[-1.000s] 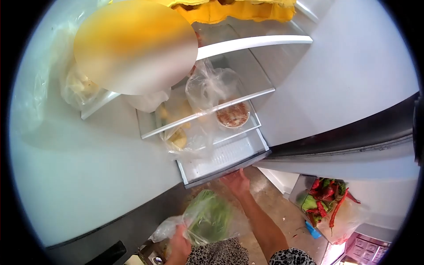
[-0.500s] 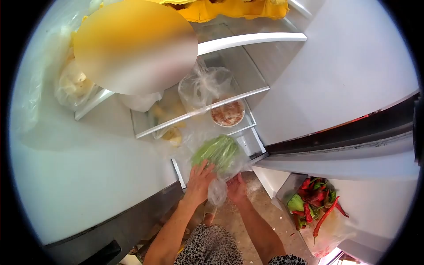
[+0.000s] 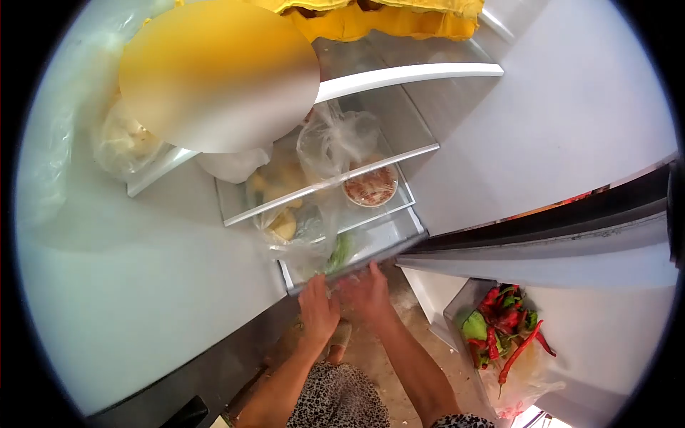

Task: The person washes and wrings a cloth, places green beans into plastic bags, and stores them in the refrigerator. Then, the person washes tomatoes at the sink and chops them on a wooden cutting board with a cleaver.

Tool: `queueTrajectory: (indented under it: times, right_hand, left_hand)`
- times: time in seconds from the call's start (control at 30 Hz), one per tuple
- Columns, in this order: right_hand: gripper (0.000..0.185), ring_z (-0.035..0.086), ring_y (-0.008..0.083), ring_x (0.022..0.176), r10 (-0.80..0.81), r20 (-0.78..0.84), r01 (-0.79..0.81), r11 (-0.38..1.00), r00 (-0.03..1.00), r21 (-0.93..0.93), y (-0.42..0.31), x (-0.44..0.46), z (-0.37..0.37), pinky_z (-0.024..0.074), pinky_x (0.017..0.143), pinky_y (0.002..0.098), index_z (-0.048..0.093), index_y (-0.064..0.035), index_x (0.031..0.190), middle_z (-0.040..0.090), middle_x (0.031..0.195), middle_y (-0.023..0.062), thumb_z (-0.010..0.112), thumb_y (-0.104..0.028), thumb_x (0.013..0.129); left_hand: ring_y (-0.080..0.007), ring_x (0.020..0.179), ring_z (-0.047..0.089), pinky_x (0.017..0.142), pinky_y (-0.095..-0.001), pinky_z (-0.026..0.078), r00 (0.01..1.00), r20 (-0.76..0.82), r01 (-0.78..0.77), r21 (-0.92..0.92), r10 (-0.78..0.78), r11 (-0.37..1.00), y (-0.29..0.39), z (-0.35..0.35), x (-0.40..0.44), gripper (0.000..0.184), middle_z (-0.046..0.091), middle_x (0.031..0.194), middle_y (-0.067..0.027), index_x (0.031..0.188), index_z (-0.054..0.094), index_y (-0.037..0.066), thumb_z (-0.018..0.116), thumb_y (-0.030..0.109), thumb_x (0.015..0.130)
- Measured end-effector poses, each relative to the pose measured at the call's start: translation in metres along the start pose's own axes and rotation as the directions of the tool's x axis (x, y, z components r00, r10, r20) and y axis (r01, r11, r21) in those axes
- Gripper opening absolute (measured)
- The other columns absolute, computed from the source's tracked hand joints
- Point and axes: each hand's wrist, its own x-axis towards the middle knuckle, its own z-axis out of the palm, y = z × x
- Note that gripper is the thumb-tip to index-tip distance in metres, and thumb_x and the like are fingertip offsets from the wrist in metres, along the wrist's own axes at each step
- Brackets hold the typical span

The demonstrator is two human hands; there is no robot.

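Observation:
Leafy greens [image 3: 342,250] in clear plastic lie in the bottom fridge drawer [image 3: 385,251], partly hidden by the bag and shelf. At the drawer's front edge, my left hand [image 3: 319,310] has its fingers extended toward the rim, holding nothing I can see. Just right of it, my right hand [image 3: 369,292] is smeared by motion near the same edge, its fingers unclear. On the shelf above the drawer are a bowl of reddish food [image 3: 370,187] under plastic wrap and a bag with yellowish pieces [image 3: 282,225].
Yellow egg trays [image 3: 399,21] occupy the upper shelf [image 3: 414,75]. A knotted clear bag [image 3: 339,135] sits in the middle. To the right, the open fridge door [image 3: 571,250] carries a bin with red chili peppers [image 3: 503,324] and greens. A blurred oval covers the upper left.
The bagged greens went from my hands into the drawer. Both hands let go and now sit at the drawer's front edge, the right one moving.

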Motion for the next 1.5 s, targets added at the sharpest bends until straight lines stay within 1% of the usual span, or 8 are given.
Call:
queueTrajectory:
  times: [0.43, 0.6, 0.67, 0.73, 0.83, 0.9, 1.13, 1.5]
  right_hand:
    - [0.043, 0.063, 0.0235, 0.106, 0.074, 0.117, 0.040, 0.659, 0.990, -0.751, 0.030, -0.077, -0.066, 0.0543, 0.089, 0.0379, 0.056, -0.0028, 0.128, 0.062, 0.124, 0.0116, 0.049, -0.035, 0.100]
    - [0.026, 0.070, 0.0264, 0.081, -0.081, -0.538, -0.365, 0.649, 0.839, -0.667, 0.002, -0.218, -0.304, 0.0575, 0.063, 0.0327, 0.065, 0.0046, 0.102, 0.070, 0.092, 0.0166, 0.058, -0.018, 0.090]
    - [0.034, 0.070, 0.0355, 0.082, -0.316, -0.296, -0.155, 0.403, 0.901, -0.902, -0.026, -0.264, -0.422, 0.0555, 0.063, 0.0429, 0.062, 0.0015, 0.106, 0.070, 0.093, 0.0179, 0.051, -0.028, 0.093]
    - [0.039, 0.068, 0.0400, 0.077, -0.404, -0.588, 0.163, 0.893, 0.701, -0.420, -0.070, -0.332, -0.423, 0.0519, 0.060, 0.0468, 0.059, -0.0029, 0.105, 0.069, 0.087, 0.0175, 0.044, -0.038, 0.095]
    - [0.043, 0.064, 0.0311, 0.090, -0.883, -0.004, 0.417, 0.225, 0.469, -0.881, -0.155, -0.402, -0.430, 0.0524, 0.066, 0.0438, 0.057, -0.0077, 0.109, 0.061, 0.094, 0.0111, 0.051, -0.046, 0.091]
    - [0.058, 0.058, 0.0267, 0.109, -0.792, -0.422, 0.830, 0.539, 0.442, -0.144, -0.218, -0.420, -0.398, 0.0531, 0.082, 0.0434, 0.056, -0.0079, 0.125, 0.056, 0.128, 0.0102, 0.052, -0.056, 0.092]
    - [0.048, 0.057, 0.0197, 0.101, -0.965, 0.169, 0.707, 0.024, 0.202, -0.706, -0.273, -0.463, -0.272, 0.0487, 0.081, 0.0365, 0.057, -0.0106, 0.126, 0.061, 0.115, 0.0044, 0.049, -0.049, 0.097]
    - [0.064, 0.050, 0.0245, 0.124, -0.795, 0.222, 0.797, 0.456, 0.565, -0.396, -0.209, -0.456, -0.262, 0.0395, 0.105, 0.0438, 0.042, -0.0156, 0.143, 0.053, 0.135, 0.0069, 0.046, -0.059, 0.096]
  left_hand:
    - [-0.0360, 0.083, 0.062, 0.083, -0.0488, 0.045, 0.918, 0.374, 0.159, -0.052, -0.129, 0.986, -0.040, -0.066, -0.164, 0.021, 0.066, 0.087, -0.0147, 0.098, 0.065, 0.004, 0.063, 0.022, 0.088]
    - [-0.0319, 0.075, 0.066, 0.071, -0.0408, 0.051, 0.942, 0.301, 0.206, -0.184, -0.144, 0.961, -0.026, -0.113, -0.192, 0.023, 0.068, 0.080, -0.0142, 0.093, 0.068, 0.003, 0.061, 0.025, 0.091]
    - [-0.0282, 0.075, 0.068, 0.067, -0.0373, 0.052, 0.953, 0.225, 0.257, -0.243, -0.203, 0.935, -0.024, -0.105, -0.208, 0.024, 0.068, 0.079, -0.0145, 0.095, 0.069, 0.003, 0.061, 0.026, 0.093]
    - [-0.0228, 0.076, 0.068, 0.069, -0.0345, 0.052, 0.941, 0.270, 0.295, -0.349, -0.206, 0.890, -0.015, -0.097, -0.216, 0.025, 0.069, 0.080, -0.0134, 0.100, 0.069, 0.003, 0.059, 0.026, 0.094]
    - [-0.0162, 0.078, 0.067, 0.071, -0.0303, 0.052, 0.914, 0.366, 0.365, -0.547, -0.177, 0.754, 0.014, -0.077, -0.231, 0.027, 0.069, 0.082, -0.0095, 0.104, 0.069, 0.002, 0.056, 0.025, 0.098]
    - [-0.0133, 0.080, 0.065, 0.072, -0.0284, 0.052, 0.913, 0.396, 0.355, -0.666, -0.092, 0.657, 0.043, -0.062, -0.242, 0.029, 0.069, 0.084, -0.0064, 0.106, 0.068, 0.001, 0.053, 0.025, 0.100]
    - [-0.0127, 0.093, 0.061, 0.082, -0.0278, 0.051, 0.890, 0.398, 0.302, -0.881, 0.224, 0.363, 0.147, -0.065, -0.326, 0.036, 0.065, 0.102, -0.0050, 0.113, 0.063, -0.004, 0.048, 0.027, 0.104]
    - [-0.0097, 0.090, 0.057, 0.078, -0.0248, 0.049, 0.913, 0.377, 0.301, -0.882, 0.159, 0.362, 0.209, -0.088, -0.406, 0.049, 0.061, 0.113, -0.0058, 0.136, 0.052, 0.002, 0.060, 0.032, 0.098]
